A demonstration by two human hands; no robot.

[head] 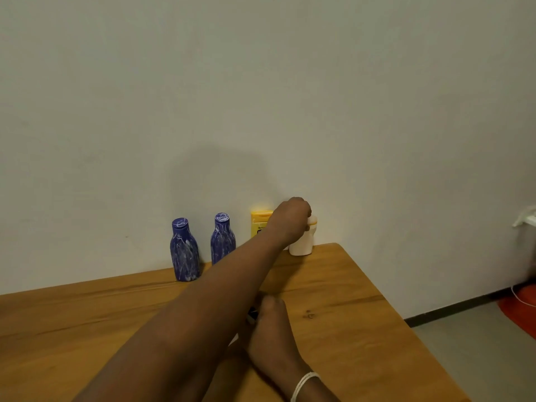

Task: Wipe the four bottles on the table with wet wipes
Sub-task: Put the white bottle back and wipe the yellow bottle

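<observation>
Hand near the camera: right hand [268, 335], low in the middle of the frame, rests on the wooden table [342, 314]. It has a white bracelet on the wrist. Its fingers press on something small and dark. I cannot tell what it is, or how tight the fingers are.

Arm across the middle: left arm crosses over the right one and goes up toward the wall.

Hand far away: left hand [291, 220] is closed around the top of the white bottle [301, 245], just right of the middle of the frame.

Other bottles: yellow bottle [259, 223] stands just left of the white one. Two blue bottles [185, 250] [222, 239] stand further left. All four are by the wall.

How to lift well: hold the white bottle firmly, pull it straight up first, then bring it close.

Watch out: the yellow bottle is very near and may tip.

Edges: the table's right edge is near the white bottle.

Room: lots of bare table in front of the bottles.

Wipe: I cannot see one.
</observation>
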